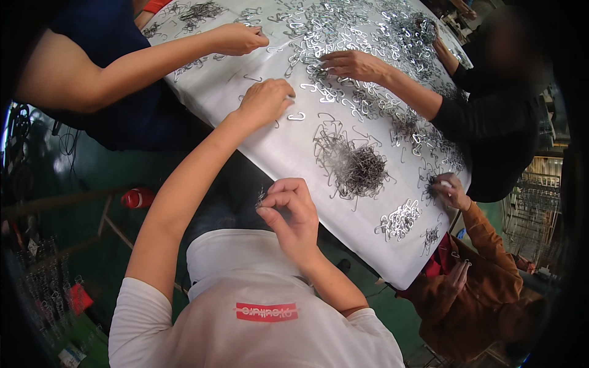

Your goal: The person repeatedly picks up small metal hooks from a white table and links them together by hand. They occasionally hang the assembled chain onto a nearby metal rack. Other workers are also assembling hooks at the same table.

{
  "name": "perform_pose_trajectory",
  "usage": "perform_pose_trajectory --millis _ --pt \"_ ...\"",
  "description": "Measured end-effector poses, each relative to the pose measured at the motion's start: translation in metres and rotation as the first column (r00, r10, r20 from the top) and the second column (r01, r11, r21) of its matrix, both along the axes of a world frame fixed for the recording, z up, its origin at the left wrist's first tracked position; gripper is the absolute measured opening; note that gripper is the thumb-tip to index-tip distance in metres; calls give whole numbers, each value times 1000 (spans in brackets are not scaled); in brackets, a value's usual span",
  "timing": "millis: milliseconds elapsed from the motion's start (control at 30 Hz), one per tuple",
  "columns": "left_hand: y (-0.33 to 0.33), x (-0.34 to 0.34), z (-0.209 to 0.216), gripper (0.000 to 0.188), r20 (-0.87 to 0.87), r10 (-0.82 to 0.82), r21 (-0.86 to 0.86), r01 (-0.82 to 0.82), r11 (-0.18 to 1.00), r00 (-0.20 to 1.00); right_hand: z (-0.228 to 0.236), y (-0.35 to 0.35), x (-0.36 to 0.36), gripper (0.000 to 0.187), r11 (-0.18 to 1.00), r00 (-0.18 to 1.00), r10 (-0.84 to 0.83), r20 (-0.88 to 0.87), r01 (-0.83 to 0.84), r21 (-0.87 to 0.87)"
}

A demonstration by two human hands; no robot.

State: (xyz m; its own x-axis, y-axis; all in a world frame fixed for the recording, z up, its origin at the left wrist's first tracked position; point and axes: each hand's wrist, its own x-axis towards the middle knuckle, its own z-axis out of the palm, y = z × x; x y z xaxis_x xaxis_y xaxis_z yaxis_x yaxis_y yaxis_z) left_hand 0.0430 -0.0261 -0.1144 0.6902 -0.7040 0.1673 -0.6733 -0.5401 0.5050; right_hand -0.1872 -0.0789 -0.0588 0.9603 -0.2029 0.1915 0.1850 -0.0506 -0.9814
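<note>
My left hand [267, 101] is over the near left edge of the white-covered table [264, 144], palm down with its fingers curled. Whatever its fingertips may hold is hidden. A flat silver metal hook [297, 116] lies just right of those fingertips. In front of my body, short of the table edge, my right hand [291, 211] pinches a small bunch of thin dark wire pieces [261, 196] between thumb and fingers. To the right of my hands sits a tangled pile of dark thin wire hooks [359, 165].
Silver hooks [343, 30] spread thickly over the far table. A smaller silver heap [399, 219] lies near the right corner. Co-workers' hands reach in from the left [239, 40], the far right [353, 64] and the near right [451, 190]. A red object [138, 197] stands left.
</note>
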Motion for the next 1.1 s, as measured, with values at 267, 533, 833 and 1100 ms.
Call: perform_pose_trajectory --millis 267,533,833,1100 --pt "-7 -30 -39 22 255 -65 -152 107 983 965 3 6 -7 8 1000 999 24 -29 -25 -19" --pt "2 -29 -16 17 488 72 -112 -19 993 870 1 11 -7 9 996 1000 9 -27 -12 -94" --pt "71 -102 50 12 -352 179 -479 -341 809 919 -7 9 0 9 993 990 -119 -77 117 -28" --pt "88 -154 78 10 -521 118 -527 -428 734 845 -6 9 9 8 981 990 -142 -22 138 -133"
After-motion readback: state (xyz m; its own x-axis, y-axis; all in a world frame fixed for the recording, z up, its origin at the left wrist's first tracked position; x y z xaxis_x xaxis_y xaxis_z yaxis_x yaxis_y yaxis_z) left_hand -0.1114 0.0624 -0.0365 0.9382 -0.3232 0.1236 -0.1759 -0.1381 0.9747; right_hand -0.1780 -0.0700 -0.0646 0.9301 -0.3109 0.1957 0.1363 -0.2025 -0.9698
